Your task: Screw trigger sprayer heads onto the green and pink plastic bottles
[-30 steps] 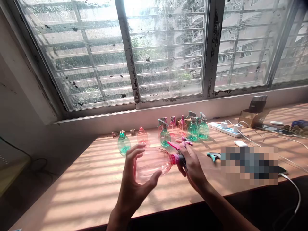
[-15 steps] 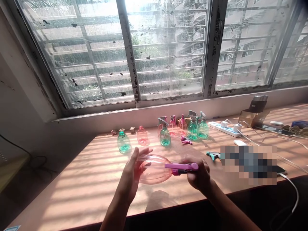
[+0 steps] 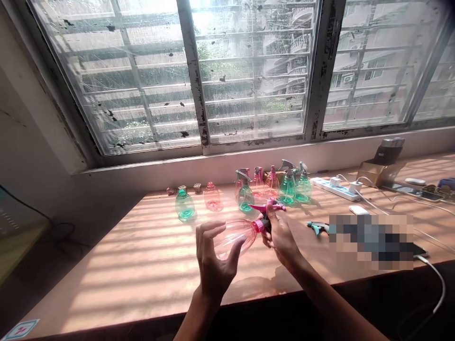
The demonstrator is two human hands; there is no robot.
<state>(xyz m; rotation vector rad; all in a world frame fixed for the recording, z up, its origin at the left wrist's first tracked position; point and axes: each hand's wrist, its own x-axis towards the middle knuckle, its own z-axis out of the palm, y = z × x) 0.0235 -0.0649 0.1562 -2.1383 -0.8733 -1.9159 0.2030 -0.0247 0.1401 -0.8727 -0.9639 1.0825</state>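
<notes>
My left hand (image 3: 212,258) is wrapped round the body of a clear pink spray bottle (image 3: 234,235), which lies sideways above the wooden counter (image 3: 142,265). At the bottle's neck, my right hand (image 3: 280,237) grips the pink trigger sprayer head (image 3: 265,210), whose lever points up and to the right. Both hands are closed on the bottle.
Along the back of the counter stand several green and pink spray bottles (image 3: 284,184), some capless (image 3: 185,206). A loose teal sprayer head (image 3: 317,227) lies to the right. Further right are a power strip (image 3: 334,188), cables and phones. A barred window (image 3: 249,71) fills the wall.
The sprayer head has turned on the neck from lying flat over the bottle to pointing up. My left hand shifted its hold under the bottle, and the bottle rose slightly.
</notes>
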